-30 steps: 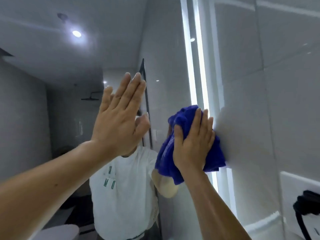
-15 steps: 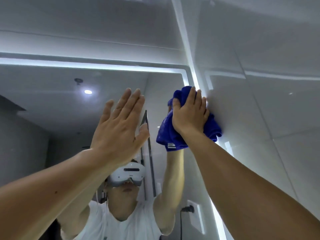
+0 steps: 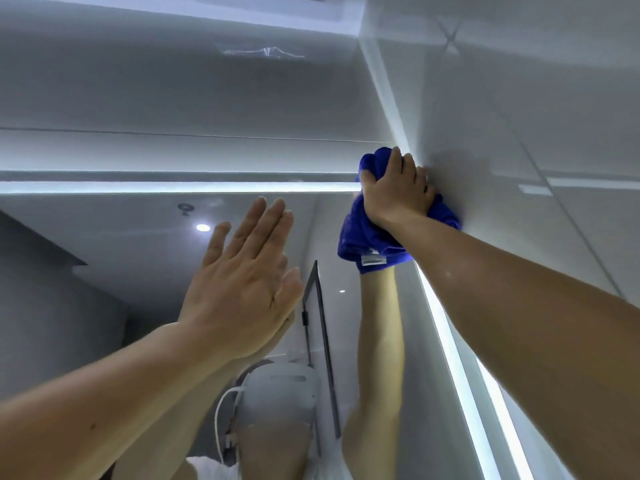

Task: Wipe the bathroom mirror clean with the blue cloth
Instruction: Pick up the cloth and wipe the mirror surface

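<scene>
The bathroom mirror [image 3: 104, 244] fills the left and middle of the view, edged by lit strips along its top and right side. My right hand [image 3: 394, 188] grips a bunched blue cloth [image 3: 360, 237] and presses it into the mirror's top right corner, where the glass meets the tiled side wall. A white label hangs from the cloth's lower edge. My left hand [image 3: 242, 289] lies flat against the glass with fingers straight and together, lower and to the left of the cloth. Both arms and a headset show reflected in the mirror.
A glossy white tiled wall [image 3: 536, 168] runs along the right, close to my right forearm. A white panel [image 3: 173, 98] spans above the mirror's top light strip. The reflection shows a ceiling spotlight and a dark glass shower door edge.
My right hand has slid the cloth up along the mirror's right edge to the top corner. The view has tilted upward. My left hand stays flat on the glass.
</scene>
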The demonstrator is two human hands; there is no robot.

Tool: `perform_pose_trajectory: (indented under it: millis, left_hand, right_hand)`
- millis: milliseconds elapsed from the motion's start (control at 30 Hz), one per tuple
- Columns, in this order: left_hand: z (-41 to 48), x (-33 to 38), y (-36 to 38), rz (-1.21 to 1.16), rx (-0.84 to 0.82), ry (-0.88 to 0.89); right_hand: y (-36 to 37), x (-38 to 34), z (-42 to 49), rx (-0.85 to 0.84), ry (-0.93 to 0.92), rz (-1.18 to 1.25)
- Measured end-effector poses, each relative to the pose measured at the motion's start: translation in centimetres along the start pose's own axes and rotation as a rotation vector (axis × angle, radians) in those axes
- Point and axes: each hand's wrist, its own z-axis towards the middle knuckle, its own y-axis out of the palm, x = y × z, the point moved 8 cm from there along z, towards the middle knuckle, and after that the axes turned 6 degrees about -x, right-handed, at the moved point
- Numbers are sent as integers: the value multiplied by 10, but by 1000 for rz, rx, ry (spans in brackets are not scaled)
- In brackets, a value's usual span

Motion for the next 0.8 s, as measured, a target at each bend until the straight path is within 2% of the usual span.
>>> perform_pose_trajectory:
  millis: [200,267,367,433,633,800]
  left_hand:
    - [-7,-14,-40,-75,-8,-70]
    - [-6,-18,-42,-65,-14,-98]
    - [-3,-22,-42,-112,-4,-145]
    - [-3,-22,-41,-145,5,-165]
    - [-30,-29,-50,-182,-24,-215]
    - [-66,-26,-56,-222,-114,-236]
  right_hand:
    - [-3,-17,8,-6,-63,-31]
    - [0,-42,-5,-26,-191,-51]
    - [15,-105,-43,-100,-522,-55]
    - [25,-128,-68,-182,-635,-39]
    - [40,-138,-158,-252,-854,-52]
    - [42,-119,-242,-325,-900,-45]
